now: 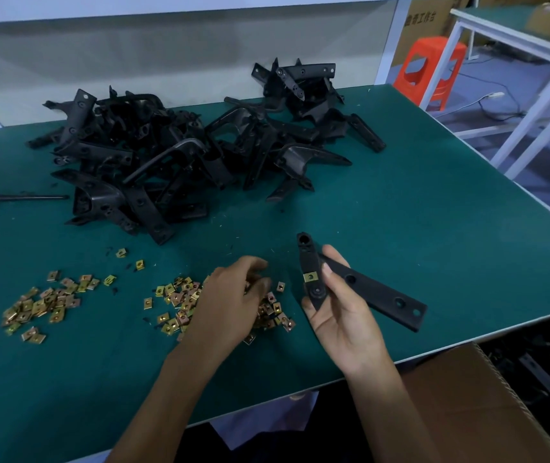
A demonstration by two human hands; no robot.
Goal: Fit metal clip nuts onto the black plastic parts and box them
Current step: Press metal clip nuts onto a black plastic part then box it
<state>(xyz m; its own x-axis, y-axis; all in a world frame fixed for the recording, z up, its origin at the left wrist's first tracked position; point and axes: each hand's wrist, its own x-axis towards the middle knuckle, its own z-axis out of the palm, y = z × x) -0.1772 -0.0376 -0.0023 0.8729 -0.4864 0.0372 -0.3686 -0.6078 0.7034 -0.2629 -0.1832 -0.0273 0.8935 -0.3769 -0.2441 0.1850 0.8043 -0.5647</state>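
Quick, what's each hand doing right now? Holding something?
Left hand: fingers curled down into the clip nuts; whether it pinches one cannot be told.
Right hand: holds a black plastic part with one fitted nut.

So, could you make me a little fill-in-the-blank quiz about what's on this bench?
1. The right hand holds a black plastic part that already carries ____ fitted clip nut.
2. The left hand reaches into a pile of loose ____.
3. The box below the table edge, on the person's right, is made of ____.

Missing words: one; clip nuts; cardboard.
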